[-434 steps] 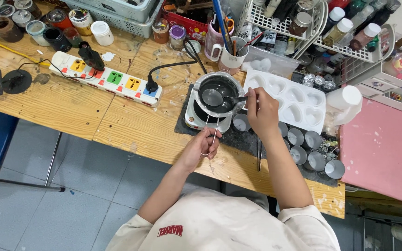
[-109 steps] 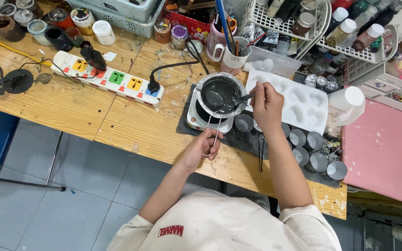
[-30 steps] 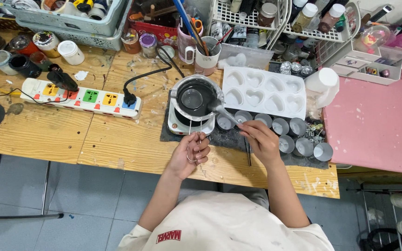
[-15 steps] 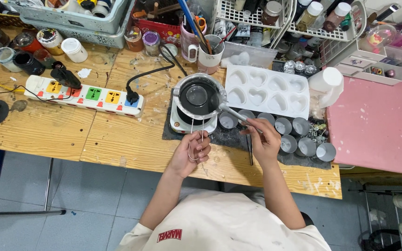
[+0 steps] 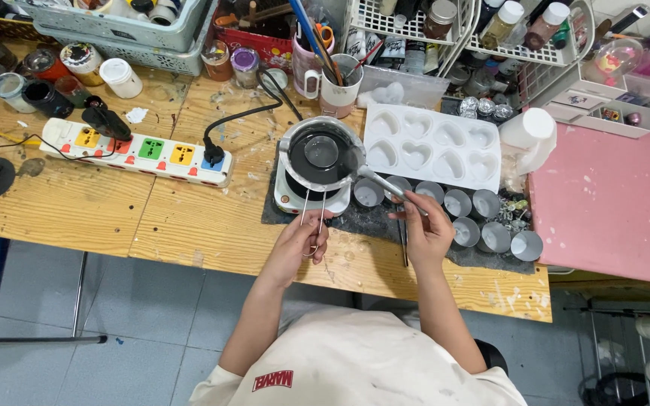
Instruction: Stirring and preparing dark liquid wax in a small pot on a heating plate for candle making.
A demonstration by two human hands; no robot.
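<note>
**Spoon drawn back from the melting pot**

While half a second ago the left hand [image 5: 300, 242] sat lower, it now grips the wire handle [image 5: 311, 218] nearer the melting pot [image 5: 320, 155]. Right hand [image 5: 424, 229] pinches the spoon [image 5: 387, 184], beside the pot's rim. A white heart mould [image 5: 432, 146] lies right of the pot.

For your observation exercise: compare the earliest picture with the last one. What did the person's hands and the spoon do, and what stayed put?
The right hand drew back from over the pot toward the body, tilting the spoon so that its bowl rests at the pot's right rim instead of in the liquid. The left hand kept hold of the wire handle. Pot, hotplate, heart mould and small cups stayed put.
</note>
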